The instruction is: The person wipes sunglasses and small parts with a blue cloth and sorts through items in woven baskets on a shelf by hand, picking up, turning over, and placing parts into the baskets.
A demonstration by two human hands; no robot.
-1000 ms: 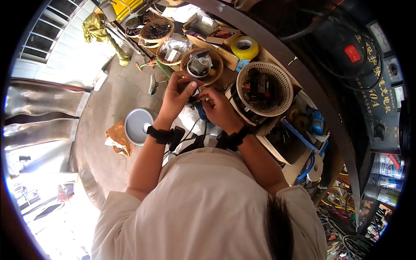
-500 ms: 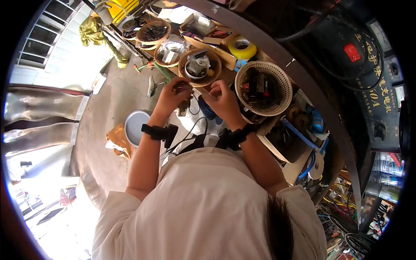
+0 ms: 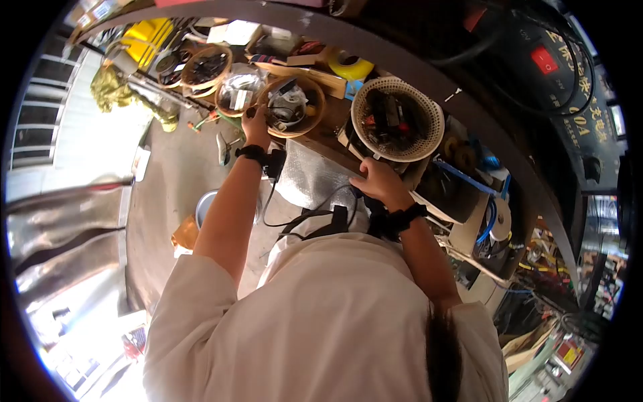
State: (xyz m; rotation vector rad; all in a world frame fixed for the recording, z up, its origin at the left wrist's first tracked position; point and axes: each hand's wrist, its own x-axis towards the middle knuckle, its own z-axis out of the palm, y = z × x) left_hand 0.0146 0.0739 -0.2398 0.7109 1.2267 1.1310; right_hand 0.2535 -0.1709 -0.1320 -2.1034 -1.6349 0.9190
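My left hand (image 3: 256, 127) reaches forward to the left rim of a round wicker basket (image 3: 318, 107); its fingers are bent, and whether they hold anything is too small to tell. Inside that basket sit a bowl and a clear plastic bag with parts (image 3: 287, 106). My right hand (image 3: 379, 179) is near my waist, just in front of the cream perforated basket (image 3: 358, 100), with fingers curled over something dark that I cannot make out. Between my hands lies a sheet of bubble wrap (image 3: 305, 175), with a black cable (image 3: 269, 204) beside it.
Smaller baskets (image 3: 228, 65) stand along the bench at the upper left. Yellow tape (image 3: 349, 67) lies behind the wicker basket. A dark box (image 3: 449, 194) is at the right, and a charger with a red switch (image 3: 544, 60) stands beyond. A grey basin (image 3: 204, 204) rests on the floor.
My left hand has moved forward and left to the wicker basket. My right hand has come back toward my body and right. The view has shifted, and more bubble wrap shows.
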